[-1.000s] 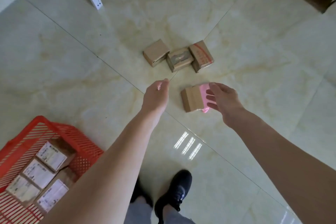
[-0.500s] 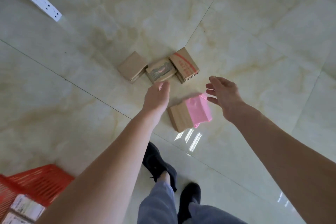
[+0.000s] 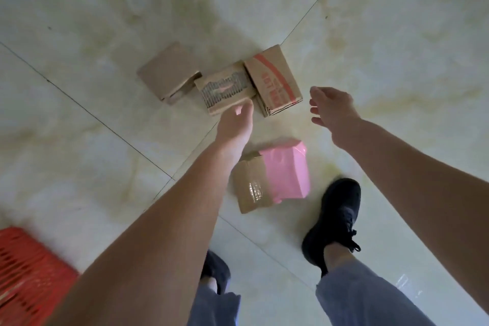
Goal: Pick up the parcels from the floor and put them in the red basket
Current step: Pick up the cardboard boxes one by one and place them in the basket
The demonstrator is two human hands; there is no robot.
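Three cardboard parcels lie in a row on the tiled floor: a plain brown one (image 3: 169, 71), a middle one with a grey printed top (image 3: 225, 88), and one with red print (image 3: 274, 79). A fourth parcel, half brown and half wrapped in pink plastic (image 3: 272, 177), lies nearer my feet. My left hand (image 3: 235, 124) reaches out over the near edge of the middle parcel, fingers loosely together, holding nothing. My right hand (image 3: 332, 110) hovers open just right of the red-printed parcel. A corner of the red basket (image 3: 29, 272) shows at the lower left.
My two black shoes (image 3: 333, 222) stand on the floor, the right one close beside the pink parcel. Pale glossy tiles with dark grout lines spread all around the parcels.
I have stepped closer; both hands moved past the pink parcel toward the row of three. The basket has slid mostly out of view at lower left.
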